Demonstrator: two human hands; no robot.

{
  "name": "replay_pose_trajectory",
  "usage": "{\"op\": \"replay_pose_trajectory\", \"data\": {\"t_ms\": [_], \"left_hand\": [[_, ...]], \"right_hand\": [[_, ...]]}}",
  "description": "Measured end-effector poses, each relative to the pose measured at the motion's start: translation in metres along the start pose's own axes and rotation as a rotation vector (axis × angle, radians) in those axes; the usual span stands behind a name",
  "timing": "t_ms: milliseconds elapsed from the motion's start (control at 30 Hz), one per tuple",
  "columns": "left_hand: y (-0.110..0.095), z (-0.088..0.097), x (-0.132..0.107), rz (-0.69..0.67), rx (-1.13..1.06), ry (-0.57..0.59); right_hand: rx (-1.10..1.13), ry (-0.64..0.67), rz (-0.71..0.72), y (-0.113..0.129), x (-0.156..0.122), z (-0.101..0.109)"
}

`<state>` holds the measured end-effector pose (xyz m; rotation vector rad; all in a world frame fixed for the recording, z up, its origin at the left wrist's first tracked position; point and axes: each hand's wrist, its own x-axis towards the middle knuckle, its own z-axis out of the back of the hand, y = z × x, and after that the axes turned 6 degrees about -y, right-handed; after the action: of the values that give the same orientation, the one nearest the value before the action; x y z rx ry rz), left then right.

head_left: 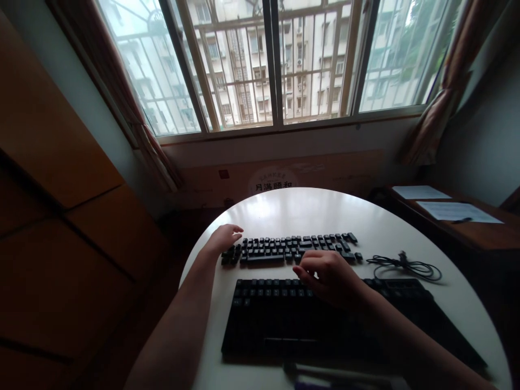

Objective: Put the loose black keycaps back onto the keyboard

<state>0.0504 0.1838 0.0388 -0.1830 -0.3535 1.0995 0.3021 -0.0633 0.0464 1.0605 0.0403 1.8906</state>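
A black keyboard (284, 319) lies near me on the round white table (317, 211). Beyond it, loose black keycaps (284, 249) are laid out in rows like a keyboard. My left hand (223, 238) rests at the left end of these rows, fingers curled, touching the edge keycaps. My right hand (331, 276) hovers over the top rows of the keyboard, fingers bent and pinched together at the tips; what they hold, if anything, is too small to make out.
A coiled black cable (406, 265) lies right of the keycaps. A wooden side desk (471, 230) with papers (455, 211) and a pen stands at the right. A printed cardboard box (276, 179) stands under the barred window. Wooden cabinets stand at the left.
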Motion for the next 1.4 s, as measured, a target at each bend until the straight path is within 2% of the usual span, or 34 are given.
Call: {"op": "replay_pose_trajectory", "data": {"t_ms": [133, 333, 633, 767, 1400], "left_hand": [[0.006, -0.003, 0.001, -0.039, -0.058, 0.070], [0.005, -0.009, 0.005, -0.014, -0.083, 0.098], [0.004, -0.014, 0.005, 0.025, -0.102, 0.033], [0.004, -0.015, 0.004, 0.009, -0.096, 0.048], [0.000, -0.020, 0.010, 0.032, 0.136, -0.006]], "right_hand": [[-0.026, 0.007, 0.028, 0.004, 0.001, 0.000], [-0.031, 0.008, 0.026, 0.004, -0.002, -0.002], [-0.033, 0.031, 0.011, 0.004, -0.003, -0.005], [-0.039, 0.039, 0.016, 0.003, -0.003, -0.005], [-0.054, 0.055, -0.004, 0.000, -0.005, -0.001]]}}
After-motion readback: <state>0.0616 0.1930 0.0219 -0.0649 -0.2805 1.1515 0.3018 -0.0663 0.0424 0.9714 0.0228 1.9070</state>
